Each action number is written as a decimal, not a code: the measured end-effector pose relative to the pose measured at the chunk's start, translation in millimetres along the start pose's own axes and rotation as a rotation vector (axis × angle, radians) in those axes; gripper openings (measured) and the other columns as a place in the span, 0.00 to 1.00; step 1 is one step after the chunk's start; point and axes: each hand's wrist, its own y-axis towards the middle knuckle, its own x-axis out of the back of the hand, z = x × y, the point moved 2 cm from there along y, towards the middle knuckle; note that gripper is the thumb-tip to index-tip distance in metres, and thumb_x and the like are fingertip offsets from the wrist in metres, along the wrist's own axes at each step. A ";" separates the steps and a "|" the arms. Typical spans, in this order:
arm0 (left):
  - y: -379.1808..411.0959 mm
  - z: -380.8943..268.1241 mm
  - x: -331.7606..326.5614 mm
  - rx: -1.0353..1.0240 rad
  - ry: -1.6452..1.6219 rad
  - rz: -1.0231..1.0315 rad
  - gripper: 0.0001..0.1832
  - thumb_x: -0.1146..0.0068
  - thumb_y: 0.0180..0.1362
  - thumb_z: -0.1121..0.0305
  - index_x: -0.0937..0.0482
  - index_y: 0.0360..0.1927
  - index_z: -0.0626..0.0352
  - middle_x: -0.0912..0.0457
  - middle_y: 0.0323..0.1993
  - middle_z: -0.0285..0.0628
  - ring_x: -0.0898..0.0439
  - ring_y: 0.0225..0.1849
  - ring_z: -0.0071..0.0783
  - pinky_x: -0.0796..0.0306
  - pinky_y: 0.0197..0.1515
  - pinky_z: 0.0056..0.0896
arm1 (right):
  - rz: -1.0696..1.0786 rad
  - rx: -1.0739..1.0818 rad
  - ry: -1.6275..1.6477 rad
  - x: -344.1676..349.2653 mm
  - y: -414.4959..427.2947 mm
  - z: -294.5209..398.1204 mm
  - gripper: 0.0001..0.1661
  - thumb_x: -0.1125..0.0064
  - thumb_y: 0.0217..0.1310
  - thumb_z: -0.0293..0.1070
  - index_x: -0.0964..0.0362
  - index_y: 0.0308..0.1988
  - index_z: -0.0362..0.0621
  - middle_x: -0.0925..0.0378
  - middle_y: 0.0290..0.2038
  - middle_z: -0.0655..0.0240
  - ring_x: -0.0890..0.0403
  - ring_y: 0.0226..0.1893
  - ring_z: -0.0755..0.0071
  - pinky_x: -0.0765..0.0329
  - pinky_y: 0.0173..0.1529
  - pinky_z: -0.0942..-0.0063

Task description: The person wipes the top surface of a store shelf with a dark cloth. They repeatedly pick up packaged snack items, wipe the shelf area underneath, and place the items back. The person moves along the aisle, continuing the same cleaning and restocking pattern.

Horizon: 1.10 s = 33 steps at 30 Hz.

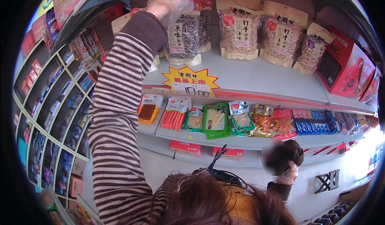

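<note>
My left hand (173, 0), in a clear plastic glove, is raised to the upper shelf, its fingers spread and slightly blurred. It is at the top of a bag of striped sunflower seeds (184, 35), partly covering it; whether it touches the bag is unclear. Behind that stands a second sunflower seed bag (205, 29). Low on the right, my right hand (290, 173), also gloved, grips a bunched dark brown cloth (296, 151), held in front of the lower shelf. Part of the cloth lies under a blurred patch.
Bags of pale seeds (240, 29) and a red carton (346, 62) stand along the upper shelf (255, 71). A yellow starburst price sign (191, 81) hangs on its edge. Packaged snacks (215, 119) line the shelf below. A folding stool (328, 181) is on the floor. Wire racks (51, 128) rise left.
</note>
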 end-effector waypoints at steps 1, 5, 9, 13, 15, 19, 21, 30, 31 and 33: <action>0.6 3.3 1.6 0.001 0.156 -0.004 0.27 0.42 0.56 0.69 0.28 0.62 0.46 0.23 0.55 0.47 0.24 0.55 0.37 0.32 0.60 0.33 | 0.020 -0.008 0.018 -0.1 -0.5 -0.7 0.24 0.50 0.55 0.39 0.33 0.48 0.35 0.26 0.41 0.56 0.29 0.35 0.61 0.31 0.40 0.66; 3.6 52.5 10.8 -0.044 0.567 0.026 0.33 0.39 0.52 0.63 0.33 0.65 0.45 0.27 0.58 0.50 0.29 0.60 0.45 0.35 0.63 0.38 | 0.130 -0.069 0.091 -5.8 -1.1 -4.3 0.27 0.51 0.54 0.39 0.35 0.52 0.34 0.26 0.46 0.55 0.27 0.41 0.58 0.29 0.46 0.63; 11.2 61.7 3.1 0.085 0.661 0.188 0.29 0.41 0.55 0.56 0.28 0.61 0.50 0.26 0.57 0.49 0.28 0.59 0.45 0.35 0.62 0.38 | 0.177 -0.085 0.142 -4.4 -2.4 -4.5 0.31 0.52 0.54 0.38 0.36 0.56 0.33 0.27 0.51 0.54 0.25 0.48 0.54 0.27 0.53 0.60; 10.5 62.5 4.1 0.028 0.688 0.107 0.19 0.45 0.59 0.54 0.19 0.48 0.54 0.20 0.47 0.48 0.23 0.51 0.45 0.30 0.54 0.43 | 0.231 -0.096 0.198 0.3 -9.7 -3.9 0.34 0.52 0.54 0.37 0.37 0.59 0.32 0.27 0.54 0.53 0.24 0.53 0.52 0.25 0.57 0.59; 3.5 65.5 0.0 -0.092 0.630 -0.033 0.20 0.46 0.59 0.52 0.18 0.45 0.56 0.21 0.45 0.49 0.24 0.50 0.46 0.31 0.53 0.42 | 0.286 -0.083 0.225 -3.6 -10.7 -3.4 0.34 0.51 0.53 0.37 0.37 0.59 0.32 0.27 0.54 0.53 0.23 0.52 0.53 0.24 0.56 0.59; -7.3 41.9 8.2 -0.160 0.622 -0.302 0.19 0.47 0.60 0.51 0.18 0.42 0.56 0.21 0.38 0.48 0.23 0.44 0.48 0.29 0.47 0.44 | -0.177 -0.090 0.122 21.1 -18.2 -12.4 0.32 0.49 0.55 0.39 0.35 0.57 0.34 0.25 0.53 0.55 0.23 0.52 0.55 0.23 0.55 0.61; -10.9 30.5 15.5 -0.306 0.540 -0.507 0.17 0.45 0.59 0.53 0.17 0.41 0.55 0.21 0.34 0.47 0.22 0.39 0.46 0.28 0.42 0.41 | -0.184 0.055 -0.106 25.6 -18.9 -17.0 0.29 0.47 0.56 0.41 0.31 0.53 0.35 0.24 0.51 0.56 0.23 0.53 0.56 0.25 0.57 0.60; -41.0 -142.0 11.3 -0.548 -0.043 -0.621 0.07 0.44 0.55 0.69 0.17 0.34 0.57 0.21 0.31 0.47 0.22 0.35 0.45 0.29 0.41 0.41 | 0.158 0.399 -0.023 -89.2 1.9 39.6 0.35 0.44 0.57 0.52 0.38 0.57 0.42 0.31 0.55 0.57 0.28 0.56 0.55 0.32 0.61 0.57; -65.3 -146.0 36.0 -0.521 -0.009 -0.571 0.06 0.44 0.55 0.69 0.17 0.33 0.57 0.20 0.32 0.47 0.22 0.36 0.45 0.28 0.42 0.41 | 0.274 0.329 0.139 -111.2 1.7 35.4 0.36 0.44 0.57 0.53 0.40 0.58 0.43 0.32 0.56 0.58 0.29 0.56 0.55 0.32 0.62 0.56; -55.7 -169.7 -22.5 -0.798 0.193 -0.595 0.13 0.39 0.57 0.60 0.18 0.37 0.60 0.21 0.29 0.44 0.21 0.33 0.41 0.28 0.37 0.36 | 0.236 0.393 0.297 -113.1 -2.2 48.0 0.39 0.43 0.57 0.54 0.43 0.61 0.45 0.34 0.58 0.58 0.30 0.58 0.54 0.32 0.62 0.55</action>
